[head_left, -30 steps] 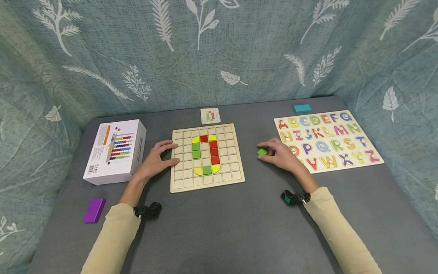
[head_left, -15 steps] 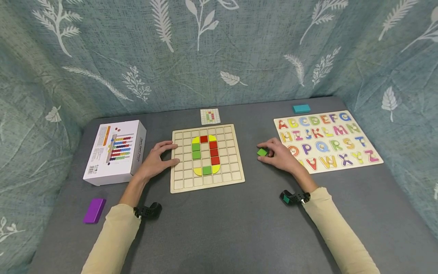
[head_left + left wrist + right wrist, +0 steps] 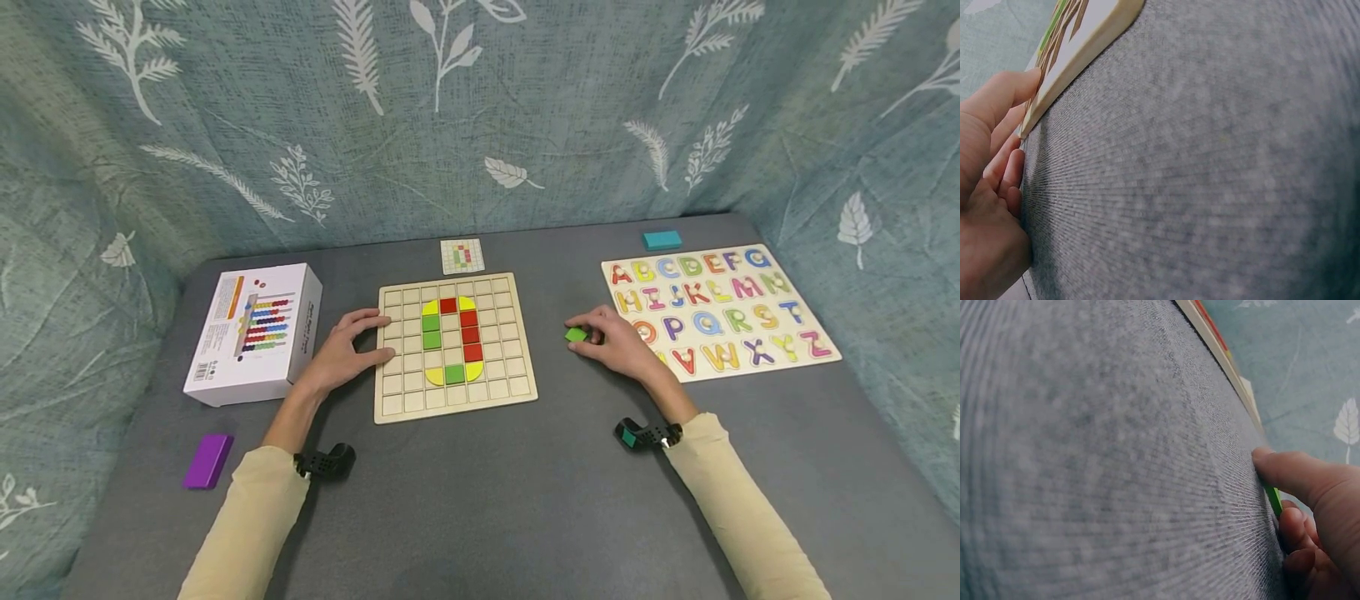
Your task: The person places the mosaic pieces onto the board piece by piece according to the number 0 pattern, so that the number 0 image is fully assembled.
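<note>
A square wooden grid board (image 3: 513, 387) lies in the middle of the table. On it red, green and yellow tiles form an upright oval ring, with yellow rounded corner pieces and a gap low on the left side. My left hand (image 3: 341, 357) rests at the board's left edge, fingers relaxed; in the left wrist view its thumb (image 3: 1019, 87) touches the board's rim. To the right of the board, my right hand (image 3: 618, 342) pinches a green square tile (image 3: 576, 334) between thumb and fingers, low over the table. The thumb partly hides this tile (image 3: 1274, 499) in the right wrist view.
A small pattern card (image 3: 462, 257) lies behind the board. An alphabet puzzle (image 3: 720, 312) is at the right, with a teal block (image 3: 662, 241) behind it. At the left stand a white abacus box (image 3: 255, 329) and a purple block (image 3: 207, 461). A patterned curtain (image 3: 480, 125) hangs behind.
</note>
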A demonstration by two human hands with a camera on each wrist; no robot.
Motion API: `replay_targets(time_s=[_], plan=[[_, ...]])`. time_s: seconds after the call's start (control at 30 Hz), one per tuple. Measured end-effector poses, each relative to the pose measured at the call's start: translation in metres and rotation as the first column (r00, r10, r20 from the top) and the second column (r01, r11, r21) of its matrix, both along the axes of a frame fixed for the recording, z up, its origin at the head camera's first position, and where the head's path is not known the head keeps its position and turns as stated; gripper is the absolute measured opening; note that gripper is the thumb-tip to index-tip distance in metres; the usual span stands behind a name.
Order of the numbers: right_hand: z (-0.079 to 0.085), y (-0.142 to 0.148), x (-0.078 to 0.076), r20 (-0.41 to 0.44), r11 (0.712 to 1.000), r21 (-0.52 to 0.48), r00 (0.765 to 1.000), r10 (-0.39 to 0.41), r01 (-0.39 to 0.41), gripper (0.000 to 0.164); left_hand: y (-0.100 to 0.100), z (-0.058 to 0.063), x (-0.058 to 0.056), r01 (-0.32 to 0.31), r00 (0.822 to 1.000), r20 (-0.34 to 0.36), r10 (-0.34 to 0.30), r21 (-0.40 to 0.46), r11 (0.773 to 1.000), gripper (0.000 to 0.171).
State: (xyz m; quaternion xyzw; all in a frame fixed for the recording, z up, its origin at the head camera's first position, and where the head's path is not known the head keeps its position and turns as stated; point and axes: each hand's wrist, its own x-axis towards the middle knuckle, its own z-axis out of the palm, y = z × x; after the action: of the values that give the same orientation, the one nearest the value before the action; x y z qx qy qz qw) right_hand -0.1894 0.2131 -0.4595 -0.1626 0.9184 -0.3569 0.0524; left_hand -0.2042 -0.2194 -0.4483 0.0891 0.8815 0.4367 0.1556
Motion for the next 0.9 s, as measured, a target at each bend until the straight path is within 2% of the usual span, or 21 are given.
replay_targets(time_s=[0.33, 0.4, 0.47, 0.53, 0.6, 0.7, 0.77, 0.83, 0.9], plan=[[0.000, -0.001, -0.002, -0.079, 0.999, -0.023, 0.996, -0.042, 0.040, 0.028, 0.002, -0.001, 0.000, -0.003, 1.000, 0.003, 0.003, -0.007, 1.000, 0.060], [0.004, -0.007, -0.005, -0.093, 0.998, -0.044, 0.994, -0.058, 0.054, 0.026, 0.001, -0.001, 0.000, -0.007, 1.000, 0.004, 0.007, -0.012, 1.000, 0.061], [0.011, -0.023, -0.009, -0.101, 0.997, -0.070, 0.994, -0.040, 0.033, 0.026, -0.001, -0.001, 0.001, -0.010, 1.000, 0.005, 0.010, -0.017, 1.000, 0.061], [0.019, -0.044, -0.010, -0.109, 0.996, -0.080, 0.994, 0.028, -0.037, 0.025, -0.003, -0.002, 0.003, -0.011, 1.000, 0.007, 0.011, -0.023, 1.000, 0.060], [0.028, -0.072, -0.011, -0.108, 0.987, -0.068, 0.984, 0.139, -0.147, 0.025, -0.004, -0.003, 0.004, -0.012, 1.000, 0.011, 0.012, -0.026, 1.000, 0.061], [0.038, -0.115, -0.013, -0.101, 0.946, -0.003, 0.941, 0.324, -0.326, 0.025, -0.004, -0.003, 0.004, -0.016, 1.000, 0.014, 0.017, -0.029, 0.999, 0.060], [0.042, -0.140, -0.017, -0.075, 0.910, 0.046, 0.907, 0.415, -0.413, 0.027, -0.002, -0.003, 0.002, -0.016, 1.000, 0.005, 0.016, -0.031, 0.999, 0.060], [0.043, -0.161, -0.021, -0.041, 0.878, 0.082, 0.879, 0.475, -0.471, 0.028, -0.002, -0.002, 0.001, -0.015, 1.000, -0.004, 0.015, -0.030, 0.999, 0.058], [0.042, -0.177, -0.024, -0.002, 0.859, 0.107, 0.864, 0.503, -0.500, 0.027, -0.001, -0.002, 0.000, -0.014, 1.000, -0.013, 0.014, -0.030, 0.999, 0.057]])
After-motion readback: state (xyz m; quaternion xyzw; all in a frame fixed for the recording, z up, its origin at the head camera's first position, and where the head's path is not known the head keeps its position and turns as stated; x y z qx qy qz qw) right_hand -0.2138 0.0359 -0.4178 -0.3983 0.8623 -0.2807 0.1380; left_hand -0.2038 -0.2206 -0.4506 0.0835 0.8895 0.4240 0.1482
